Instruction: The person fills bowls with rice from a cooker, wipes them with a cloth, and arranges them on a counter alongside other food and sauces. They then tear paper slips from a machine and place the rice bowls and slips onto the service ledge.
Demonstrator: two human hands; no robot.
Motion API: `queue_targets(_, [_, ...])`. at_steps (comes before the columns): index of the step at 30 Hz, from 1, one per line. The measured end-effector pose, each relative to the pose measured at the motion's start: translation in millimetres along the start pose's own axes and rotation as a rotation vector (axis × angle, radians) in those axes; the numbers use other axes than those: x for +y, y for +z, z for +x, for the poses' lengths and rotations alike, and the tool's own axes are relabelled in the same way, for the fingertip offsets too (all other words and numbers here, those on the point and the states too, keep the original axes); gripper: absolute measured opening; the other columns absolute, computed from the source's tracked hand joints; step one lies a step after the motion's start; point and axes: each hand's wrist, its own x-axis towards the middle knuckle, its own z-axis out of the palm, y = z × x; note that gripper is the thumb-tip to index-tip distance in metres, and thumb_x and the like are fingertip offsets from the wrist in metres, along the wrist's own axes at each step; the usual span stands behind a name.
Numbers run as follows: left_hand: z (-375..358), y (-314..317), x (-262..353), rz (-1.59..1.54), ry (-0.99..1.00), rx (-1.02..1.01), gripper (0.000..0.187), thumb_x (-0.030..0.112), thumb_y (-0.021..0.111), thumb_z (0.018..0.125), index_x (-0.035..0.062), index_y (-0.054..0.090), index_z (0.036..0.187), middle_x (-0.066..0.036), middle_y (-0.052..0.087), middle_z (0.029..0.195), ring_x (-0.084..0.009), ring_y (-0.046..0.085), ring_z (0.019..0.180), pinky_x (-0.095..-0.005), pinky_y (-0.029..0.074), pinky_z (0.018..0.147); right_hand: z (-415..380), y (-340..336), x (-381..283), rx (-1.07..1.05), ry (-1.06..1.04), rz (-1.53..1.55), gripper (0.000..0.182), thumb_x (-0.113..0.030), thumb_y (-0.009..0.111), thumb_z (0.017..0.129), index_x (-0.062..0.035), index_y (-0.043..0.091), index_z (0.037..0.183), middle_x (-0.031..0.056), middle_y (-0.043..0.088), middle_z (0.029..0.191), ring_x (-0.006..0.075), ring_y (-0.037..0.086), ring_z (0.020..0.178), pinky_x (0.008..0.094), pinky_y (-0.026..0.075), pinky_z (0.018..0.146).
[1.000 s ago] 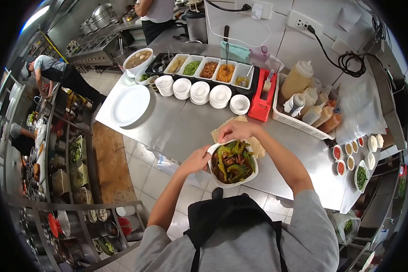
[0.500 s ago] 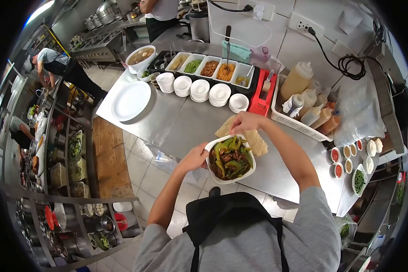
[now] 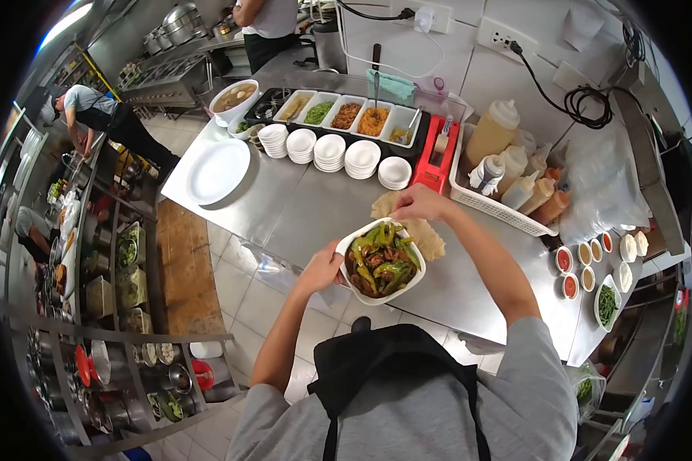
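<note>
My left hand (image 3: 321,269) grips the left rim of a white bowl (image 3: 361,296) filled with green peppers and dark meat, held just above the front edge of the steel counter (image 3: 300,207). Past the bowl's far rim, my right hand (image 3: 415,203) has its fingers closed on a beige cloth (image 3: 427,238) that lies on the counter behind the bowl.
Stacks of small white dishes (image 3: 331,154), a tray of garnishes (image 3: 346,115), a red holder (image 3: 437,157) and a basket of sauce bottles (image 3: 507,180) line the back. A white plate (image 3: 217,170) lies left. Sauce cups (image 3: 584,265) stand right. Other people work at left and behind.
The bowl has shifted up and slightly left toward the counter, tilting a little. My right hand has lifted off the bowl's rim and now rests on the cloth.
</note>
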Motion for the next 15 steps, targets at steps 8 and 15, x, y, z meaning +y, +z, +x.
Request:
queue_targets(8, [-4.3, 5.7, -5.0, -0.072, 0.012, 0.035, 0.032, 0.011, 0.036, 0.086, -0.0017, 0.045, 0.114, -0.010, 0.056, 0.066, -0.0142, 0.056, 0.048, -0.0270, 0.047, 0.046, -15.7, -24.6, 8.0, -0.226, 0.104, -0.220, 0.019, -0.017, 0.070, 0.064, -0.0011, 0.065, 0.071, 0.0040, 0.062, 0.063, 0.0102, 0.055, 0.056, 0.0269, 0.045, 0.053])
queue_targets(15, [-8.2, 13.6, -9.1, -0.077, -0.021, 0.105, 0.031, 0.011, 0.036, 0.086, -0.0044, 0.043, 0.112, -0.012, 0.057, 0.064, -0.0159, 0.057, 0.048, -0.0282, 0.048, 0.046, -36.1, 18.3, 11.7, 0.079, 0.086, -0.096, 0.020, -0.017, 0.069, 0.063, -0.0007, 0.065, 0.072, 0.0057, 0.063, 0.065, 0.0115, 0.056, 0.059, 0.0276, 0.046, 0.055])
